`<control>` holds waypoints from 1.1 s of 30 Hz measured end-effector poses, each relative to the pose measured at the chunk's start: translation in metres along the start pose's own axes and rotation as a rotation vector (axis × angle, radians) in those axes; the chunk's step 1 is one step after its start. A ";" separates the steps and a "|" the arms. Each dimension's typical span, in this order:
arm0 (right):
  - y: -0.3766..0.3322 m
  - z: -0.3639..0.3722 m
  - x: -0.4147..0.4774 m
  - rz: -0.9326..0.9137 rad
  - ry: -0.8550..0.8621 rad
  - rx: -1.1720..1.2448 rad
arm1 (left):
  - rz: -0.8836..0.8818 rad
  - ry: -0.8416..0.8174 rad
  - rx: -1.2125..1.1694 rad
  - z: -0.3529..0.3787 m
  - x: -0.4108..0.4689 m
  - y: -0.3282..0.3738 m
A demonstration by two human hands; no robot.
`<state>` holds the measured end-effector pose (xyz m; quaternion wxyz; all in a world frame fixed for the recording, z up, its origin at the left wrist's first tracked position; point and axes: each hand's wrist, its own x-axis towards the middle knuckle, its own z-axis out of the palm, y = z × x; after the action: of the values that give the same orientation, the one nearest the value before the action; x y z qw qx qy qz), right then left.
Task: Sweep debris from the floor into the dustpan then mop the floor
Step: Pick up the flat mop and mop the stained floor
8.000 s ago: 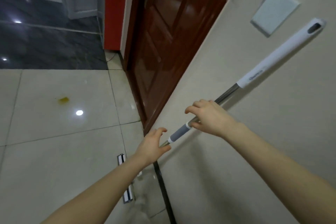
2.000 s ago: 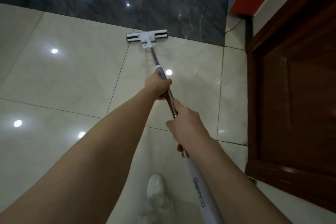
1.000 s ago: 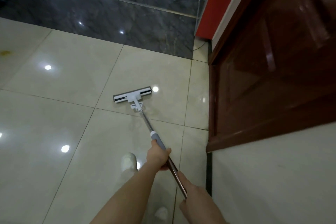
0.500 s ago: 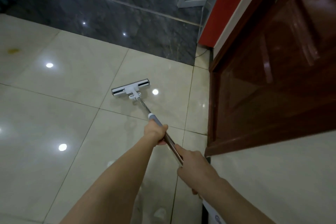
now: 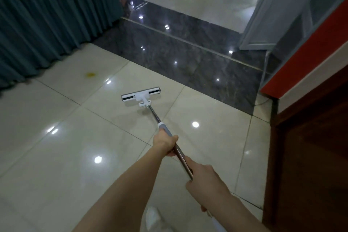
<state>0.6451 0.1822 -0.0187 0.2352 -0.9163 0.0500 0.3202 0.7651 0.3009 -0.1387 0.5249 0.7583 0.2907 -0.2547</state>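
A flat mop with a white and black head lies on the glossy cream tile floor, its metal pole slanting back toward me. My left hand grips the pole just below its grey sleeve. Lower down, my right hand grips the same pole. A small yellow stain marks the tile to the far left of the mop head. No dustpan is in view.
A teal pleated curtain hangs on the left. A dark marble strip crosses the floor beyond the mop. A brown wooden door and a red panel stand on the right, with a white glass door behind.
The view has lifted and turned left, so the curtain and the far room show now. The mop head sits slightly farther out on the tile; both hands keep their grip on the pole.
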 end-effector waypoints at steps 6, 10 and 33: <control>-0.072 -0.021 0.060 -0.103 -0.054 -0.052 | -0.036 0.090 -0.091 -0.083 0.046 0.032; -0.114 -0.034 0.111 -0.148 -0.097 -0.086 | -0.040 0.136 -0.125 -0.125 0.089 0.048; -0.361 -0.100 0.491 -0.250 -0.228 -0.302 | -0.230 0.267 -0.198 -0.320 0.431 0.180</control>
<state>1.1772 0.4839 -0.1061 0.1373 -0.8981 -0.1391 0.3939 1.2208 0.6270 -0.2181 0.5211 0.6919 0.4661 -0.1802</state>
